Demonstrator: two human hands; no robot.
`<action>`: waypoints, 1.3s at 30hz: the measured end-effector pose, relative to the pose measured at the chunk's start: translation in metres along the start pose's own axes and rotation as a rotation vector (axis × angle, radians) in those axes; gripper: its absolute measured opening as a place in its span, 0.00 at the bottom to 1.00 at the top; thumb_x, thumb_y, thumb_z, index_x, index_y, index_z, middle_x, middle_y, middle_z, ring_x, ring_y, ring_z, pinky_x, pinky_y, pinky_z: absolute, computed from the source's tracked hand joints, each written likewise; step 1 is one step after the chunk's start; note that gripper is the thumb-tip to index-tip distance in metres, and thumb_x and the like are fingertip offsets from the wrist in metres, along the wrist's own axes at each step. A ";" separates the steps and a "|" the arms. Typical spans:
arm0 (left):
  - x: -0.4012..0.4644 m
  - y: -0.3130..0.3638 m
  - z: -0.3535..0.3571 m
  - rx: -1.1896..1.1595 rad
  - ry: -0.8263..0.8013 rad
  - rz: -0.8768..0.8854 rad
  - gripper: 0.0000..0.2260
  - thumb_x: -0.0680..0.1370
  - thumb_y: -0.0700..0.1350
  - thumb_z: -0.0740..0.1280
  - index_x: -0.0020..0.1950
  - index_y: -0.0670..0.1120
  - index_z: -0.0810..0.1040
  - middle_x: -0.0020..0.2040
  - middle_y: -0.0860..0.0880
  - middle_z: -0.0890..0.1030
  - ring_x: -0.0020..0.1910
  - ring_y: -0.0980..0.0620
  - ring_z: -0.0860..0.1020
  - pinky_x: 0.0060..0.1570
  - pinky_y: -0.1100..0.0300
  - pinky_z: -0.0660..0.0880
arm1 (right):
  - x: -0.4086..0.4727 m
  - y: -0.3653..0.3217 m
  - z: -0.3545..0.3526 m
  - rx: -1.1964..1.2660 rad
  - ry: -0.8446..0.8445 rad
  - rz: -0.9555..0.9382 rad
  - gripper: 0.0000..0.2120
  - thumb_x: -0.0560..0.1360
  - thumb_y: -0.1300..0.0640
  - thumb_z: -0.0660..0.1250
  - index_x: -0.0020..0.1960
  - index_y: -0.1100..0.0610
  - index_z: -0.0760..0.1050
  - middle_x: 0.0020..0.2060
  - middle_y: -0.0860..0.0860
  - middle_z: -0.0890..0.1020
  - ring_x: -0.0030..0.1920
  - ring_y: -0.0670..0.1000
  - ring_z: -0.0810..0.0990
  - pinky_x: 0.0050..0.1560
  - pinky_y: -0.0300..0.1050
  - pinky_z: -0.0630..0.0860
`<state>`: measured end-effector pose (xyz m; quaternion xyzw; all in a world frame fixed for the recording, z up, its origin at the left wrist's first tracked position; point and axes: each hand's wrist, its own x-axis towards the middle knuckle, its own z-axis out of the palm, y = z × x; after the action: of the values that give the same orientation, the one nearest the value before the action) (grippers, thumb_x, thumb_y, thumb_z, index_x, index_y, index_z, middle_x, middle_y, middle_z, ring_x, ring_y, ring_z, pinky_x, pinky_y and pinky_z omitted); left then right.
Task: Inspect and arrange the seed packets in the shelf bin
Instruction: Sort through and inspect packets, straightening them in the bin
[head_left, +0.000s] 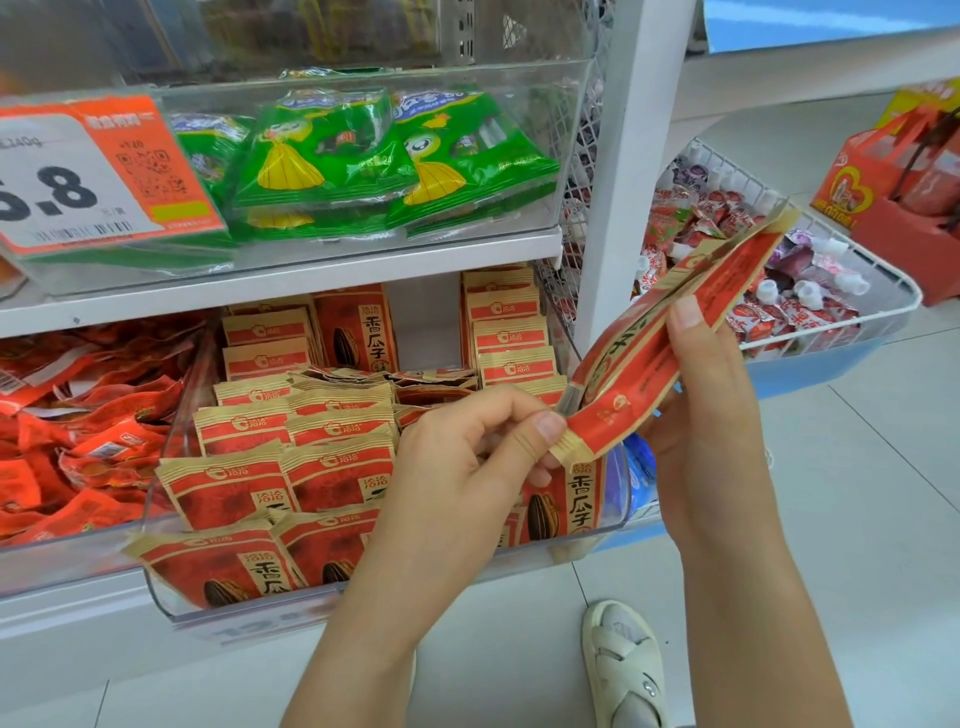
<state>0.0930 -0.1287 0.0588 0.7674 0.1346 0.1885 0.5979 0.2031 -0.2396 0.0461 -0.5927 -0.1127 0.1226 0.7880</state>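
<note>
Two hands, left hand (467, 457) and right hand (711, 395), pinch red-and-tan paper seed packets (670, 332); square edges, then slot upright into clear plastic bin (171, 415).

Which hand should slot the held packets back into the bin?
Probably right. The right hand grips the red packets around the middle; the left hand only pinches a corner over the clear bin.

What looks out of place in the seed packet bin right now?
In the clear bin, most red-and-tan packets stand in neat rows, but a few packets in the middle lie flat and jumbled across the rows. The right hand and left hand hold a small stack of packets outside the bin.
</note>
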 end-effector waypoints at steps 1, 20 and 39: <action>0.000 0.000 0.000 -0.002 0.001 0.003 0.10 0.78 0.42 0.67 0.38 0.53 0.80 0.32 0.55 0.82 0.34 0.59 0.81 0.32 0.70 0.72 | 0.000 0.000 0.000 -0.005 -0.012 -0.002 0.27 0.70 0.38 0.65 0.65 0.50 0.73 0.47 0.48 0.79 0.46 0.46 0.82 0.46 0.43 0.79; -0.004 -0.004 0.002 0.346 0.068 0.137 0.17 0.74 0.60 0.67 0.62 0.63 0.75 0.51 0.65 0.82 0.50 0.65 0.81 0.48 0.59 0.80 | -0.007 0.000 0.013 -0.146 -0.019 -0.161 0.47 0.59 0.38 0.72 0.75 0.42 0.61 0.58 0.46 0.80 0.51 0.41 0.83 0.48 0.37 0.80; -0.002 -0.003 -0.018 -0.237 0.007 -0.062 0.14 0.74 0.50 0.72 0.58 0.49 0.79 0.48 0.50 0.86 0.47 0.51 0.85 0.47 0.58 0.81 | -0.009 -0.004 0.014 -0.029 -0.271 -0.001 0.18 0.65 0.57 0.72 0.55 0.55 0.78 0.43 0.48 0.87 0.41 0.46 0.85 0.39 0.39 0.80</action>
<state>0.0833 -0.1133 0.0596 0.6862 0.1371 0.1869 0.6895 0.1907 -0.2306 0.0531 -0.5820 -0.2201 0.1996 0.7570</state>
